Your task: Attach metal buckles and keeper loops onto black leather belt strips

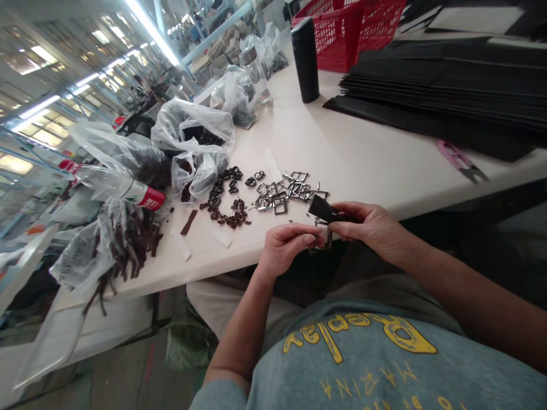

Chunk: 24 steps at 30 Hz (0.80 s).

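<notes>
Fingers of both hands pinch one dark strap (323,209) at the counter (363,159) edge, left hand (285,246) at 9 o'clock, right hand (370,226) at 3. Any slip probably drops its small buckle (323,234) lapward; loose buckles (284,193) lie at 11 o'clock.

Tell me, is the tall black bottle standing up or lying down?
Standing up. The black bottle stands on its base on the table, cap on top, beside the red basket.

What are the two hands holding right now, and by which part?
Both hands, left hand and right hand, pinch a dark strap piece by its lower end, with what looks like a metal buckle there.
</notes>
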Tool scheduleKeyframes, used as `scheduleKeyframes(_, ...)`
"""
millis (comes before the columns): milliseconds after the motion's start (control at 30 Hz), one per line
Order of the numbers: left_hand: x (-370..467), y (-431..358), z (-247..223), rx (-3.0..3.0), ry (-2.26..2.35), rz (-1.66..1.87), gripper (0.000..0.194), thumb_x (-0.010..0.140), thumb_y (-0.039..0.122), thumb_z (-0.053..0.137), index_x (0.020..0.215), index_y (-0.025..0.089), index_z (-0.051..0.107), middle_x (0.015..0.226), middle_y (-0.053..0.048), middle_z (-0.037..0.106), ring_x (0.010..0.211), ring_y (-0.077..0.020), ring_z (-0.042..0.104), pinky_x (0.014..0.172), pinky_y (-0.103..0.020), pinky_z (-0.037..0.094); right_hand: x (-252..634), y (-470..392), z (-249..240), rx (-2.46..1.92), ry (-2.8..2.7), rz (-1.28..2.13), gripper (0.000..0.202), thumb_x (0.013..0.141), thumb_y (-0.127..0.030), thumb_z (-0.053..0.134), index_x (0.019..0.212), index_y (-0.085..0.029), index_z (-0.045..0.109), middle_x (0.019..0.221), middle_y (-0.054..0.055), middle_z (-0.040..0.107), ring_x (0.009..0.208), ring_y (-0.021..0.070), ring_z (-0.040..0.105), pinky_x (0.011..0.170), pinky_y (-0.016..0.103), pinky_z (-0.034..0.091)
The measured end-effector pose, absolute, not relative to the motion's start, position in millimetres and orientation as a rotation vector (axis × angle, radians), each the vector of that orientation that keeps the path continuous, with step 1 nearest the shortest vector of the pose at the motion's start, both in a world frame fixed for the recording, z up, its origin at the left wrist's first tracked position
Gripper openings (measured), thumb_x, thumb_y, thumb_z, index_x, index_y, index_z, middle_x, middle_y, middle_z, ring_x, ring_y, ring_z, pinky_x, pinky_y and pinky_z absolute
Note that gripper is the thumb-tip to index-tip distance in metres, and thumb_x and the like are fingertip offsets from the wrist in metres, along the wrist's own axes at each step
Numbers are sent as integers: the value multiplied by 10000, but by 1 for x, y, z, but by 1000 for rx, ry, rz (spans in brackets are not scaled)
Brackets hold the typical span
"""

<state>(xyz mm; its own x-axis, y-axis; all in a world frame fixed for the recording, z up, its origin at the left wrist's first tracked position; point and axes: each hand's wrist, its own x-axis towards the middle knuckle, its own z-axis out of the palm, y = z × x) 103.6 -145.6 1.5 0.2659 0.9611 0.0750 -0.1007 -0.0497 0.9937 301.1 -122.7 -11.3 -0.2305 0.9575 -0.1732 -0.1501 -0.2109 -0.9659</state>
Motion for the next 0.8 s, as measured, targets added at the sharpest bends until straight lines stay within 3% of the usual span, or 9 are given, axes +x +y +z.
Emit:
scheduleKeyframes(167,97,-142,10,1586,1027,1184,181,802,395,775,852,224,808,681,-25,727,619,-137,675,625,-266,559,309,-118,-12,-1145,-1277,1351,398,665,-420,811,1005,-217,768,916,18,746,767,193,644,669,287,518)
scheduleKeyframes(333,93,-131,9,1678,1314,1537,101,768,343,809,806,249,803,937,-46,746,923,-174,685,849,-312,545,320,-127,-4,-1212,-1561,1171,295,742,-476,762,882,-218,735,800,-1,711,758,207,626,709,305,486)
scheduleKeyframes(433,98,-129,1,1437,1278,1623,115,792,339,787,792,223,790,950,-51,762,946,-176,700,868,-321,551,316,-141,-3,-1163,-1735,1255,236,820,-450,685,861,-219,717,768,-4,703,735,204,629,692,300,478)
scheduleKeyframes(600,113,-136,-6,1096,1197,1569,172,750,361,815,777,194,781,878,-47,785,816,-171,732,825,-330,582,303,-150,-13,-1188,-1782,1201,180,858,-360,603,899,-224,712,771,-3,715,721,203,640,665,296,469)
scheduleKeyframes(800,116,-146,-1,1162,1213,1436,129,771,325,793,795,198,795,996,-73,790,969,-206,728,940,-364,555,301,-145,-16,-1185,-1709,1167,181,870,-352,586,833,-214,698,690,-10,680,657,182,616,626,273,463)
